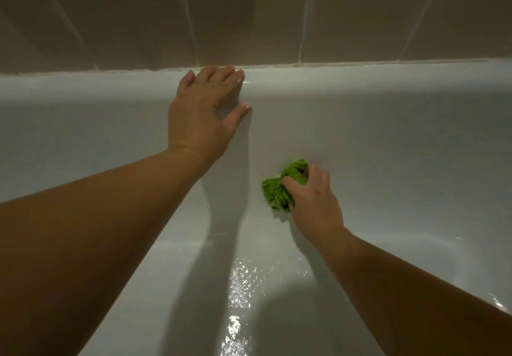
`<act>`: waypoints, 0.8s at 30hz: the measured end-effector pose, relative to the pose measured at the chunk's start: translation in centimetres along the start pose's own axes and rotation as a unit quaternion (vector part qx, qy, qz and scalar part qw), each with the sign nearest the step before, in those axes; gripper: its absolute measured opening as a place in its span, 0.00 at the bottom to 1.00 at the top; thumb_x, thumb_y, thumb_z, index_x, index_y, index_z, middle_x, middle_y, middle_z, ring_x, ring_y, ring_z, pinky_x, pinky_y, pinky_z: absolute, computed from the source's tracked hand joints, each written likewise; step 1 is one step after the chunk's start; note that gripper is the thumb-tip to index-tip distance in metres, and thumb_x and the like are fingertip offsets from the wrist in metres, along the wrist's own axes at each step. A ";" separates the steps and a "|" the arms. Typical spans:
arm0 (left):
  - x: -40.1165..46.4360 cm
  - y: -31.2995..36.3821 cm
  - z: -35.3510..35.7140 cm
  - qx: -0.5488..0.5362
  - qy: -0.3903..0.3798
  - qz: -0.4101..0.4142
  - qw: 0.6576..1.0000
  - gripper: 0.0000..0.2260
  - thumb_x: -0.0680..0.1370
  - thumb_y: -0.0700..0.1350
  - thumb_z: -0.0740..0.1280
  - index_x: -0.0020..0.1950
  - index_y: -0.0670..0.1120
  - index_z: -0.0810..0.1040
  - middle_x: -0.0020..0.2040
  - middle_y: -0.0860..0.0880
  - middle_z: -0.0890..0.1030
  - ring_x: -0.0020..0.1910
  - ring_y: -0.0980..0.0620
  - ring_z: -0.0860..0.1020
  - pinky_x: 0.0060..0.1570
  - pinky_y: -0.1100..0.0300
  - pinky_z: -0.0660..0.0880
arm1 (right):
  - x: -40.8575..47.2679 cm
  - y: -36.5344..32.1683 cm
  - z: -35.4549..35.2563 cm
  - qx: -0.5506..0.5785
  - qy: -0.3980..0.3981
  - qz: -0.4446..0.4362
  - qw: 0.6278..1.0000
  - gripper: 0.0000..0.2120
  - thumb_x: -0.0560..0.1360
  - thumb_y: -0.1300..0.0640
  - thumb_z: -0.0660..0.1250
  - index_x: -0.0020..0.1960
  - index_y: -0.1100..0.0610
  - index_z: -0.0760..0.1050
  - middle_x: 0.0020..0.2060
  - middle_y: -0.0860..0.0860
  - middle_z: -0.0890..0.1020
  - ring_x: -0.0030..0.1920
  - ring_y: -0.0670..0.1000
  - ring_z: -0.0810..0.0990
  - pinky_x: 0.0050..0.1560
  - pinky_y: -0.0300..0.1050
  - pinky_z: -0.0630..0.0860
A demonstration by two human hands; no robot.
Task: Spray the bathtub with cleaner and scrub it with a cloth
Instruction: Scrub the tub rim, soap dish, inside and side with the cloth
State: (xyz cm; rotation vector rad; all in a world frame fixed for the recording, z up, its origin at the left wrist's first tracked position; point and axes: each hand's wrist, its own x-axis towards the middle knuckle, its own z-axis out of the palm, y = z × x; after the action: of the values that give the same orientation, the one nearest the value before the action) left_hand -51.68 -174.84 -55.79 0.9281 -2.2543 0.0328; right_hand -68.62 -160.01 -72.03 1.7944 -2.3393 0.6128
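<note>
The white bathtub [401,139] fills the view, its far inner wall facing me and its wet floor glistening below. My right hand [313,197] grips a bunched green cloth [279,189] and presses it against the lower part of the far wall. My left hand [205,109] rests flat on the tub's far rim, fingers over the edge and thumb spread on the wall. No cleaner bottle is in view.
Beige wall tiles [249,14] with white grout rise straight behind the far rim. Water droplets [238,286] shine on the tub floor between my forearms.
</note>
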 end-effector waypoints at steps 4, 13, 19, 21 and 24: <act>-0.1 0.2 -0.1 0.007 0.000 -0.001 1.000 0.22 0.82 0.55 0.66 0.75 0.50 0.74 0.73 0.50 0.75 0.74 0.49 0.69 0.78 0.52 0.55 | -1.5 0.2 1.2 0.041 -0.035 0.033 0.998 0.25 0.66 0.60 0.78 0.60 0.46 0.78 0.60 0.58 0.69 0.58 0.61 0.69 0.41 0.49 0.78; -0.6 -1.0 2.2 0.036 0.079 0.061 0.994 0.23 0.82 0.58 0.65 0.73 0.47 0.75 0.70 0.47 0.78 0.71 0.44 0.73 0.74 0.48 0.60 | -5.6 -0.7 7.0 0.091 -0.075 0.111 0.987 0.24 0.74 0.61 0.71 0.66 0.43 0.75 0.64 0.52 0.62 0.64 0.56 0.67 0.56 0.53 0.81; -0.6 -0.5 2.0 0.028 0.061 0.041 0.997 0.24 0.81 0.57 0.65 0.73 0.46 0.75 0.71 0.46 0.77 0.71 0.43 0.72 0.75 0.45 0.59 | 0.9 -1.8 -0.6 0.099 0.058 0.049 0.992 0.24 0.68 0.58 0.79 0.62 0.46 0.79 0.60 0.57 0.68 0.60 0.60 0.70 0.44 0.53 0.81; -0.6 -0.1 1.8 0.017 0.054 0.030 0.998 0.24 0.81 0.57 0.65 0.73 0.46 0.75 0.71 0.46 0.77 0.71 0.43 0.71 0.75 0.44 0.59 | 3.6 -2.2 -4.7 0.104 0.120 0.025 0.987 0.26 0.66 0.55 0.80 0.62 0.46 0.79 0.59 0.57 0.69 0.59 0.61 0.71 0.40 0.50 0.78; -0.6 0.6 1.6 0.018 0.040 0.016 0.999 0.24 0.81 0.56 0.67 0.74 0.47 0.74 0.71 0.46 0.76 0.72 0.43 0.70 0.76 0.42 0.58 | 6.2 -2.4 -9.5 0.115 0.178 0.028 0.977 0.25 0.68 0.53 0.79 0.63 0.45 0.78 0.60 0.56 0.67 0.60 0.59 0.70 0.43 0.47 0.75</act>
State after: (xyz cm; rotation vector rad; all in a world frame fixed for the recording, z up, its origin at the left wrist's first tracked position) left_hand -52.66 -174.47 -57.23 0.8940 -2.2009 0.1244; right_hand -69.45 -162.31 -60.76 1.5436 -2.1496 1.1487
